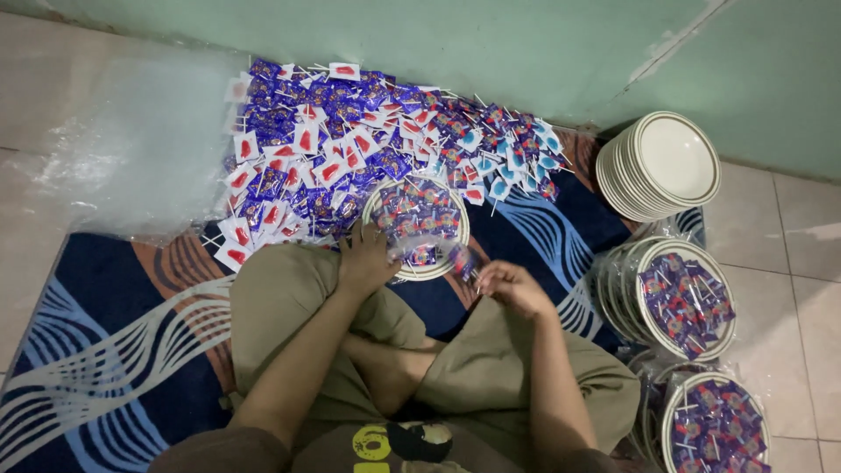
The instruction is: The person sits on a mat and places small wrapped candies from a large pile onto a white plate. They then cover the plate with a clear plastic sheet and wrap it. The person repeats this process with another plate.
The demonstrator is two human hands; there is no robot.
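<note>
A tiled floor (53, 79) meets a pale green wall (526, 44), and a blue patterned rug (96, 342) covers the corner where we sit cross-legged. Before our knees lies a white plate (419, 268) heaped with purple-wrapped lollipops and sheathed in clear film. Our left hand (366, 261) rests on its near rim, fingers curled over the edge, its grip pressing the plate down. Our right hand (515, 287) pinches one wrapped lollipop (462, 261) just beside the plate; its long axis runs diagonally, wrapper end up-left toward the plate, stick back toward the fingers. Beyond spreads a loose pile of lollipops (350, 140) on a clear plastic sheet (131, 149). To the right stand a stack of empty plates (661, 162) and two filled, wrapped plates (688, 298). In our judgement, the thin film could tear on a stick, or the heap could spill if the plate tips.
</note>
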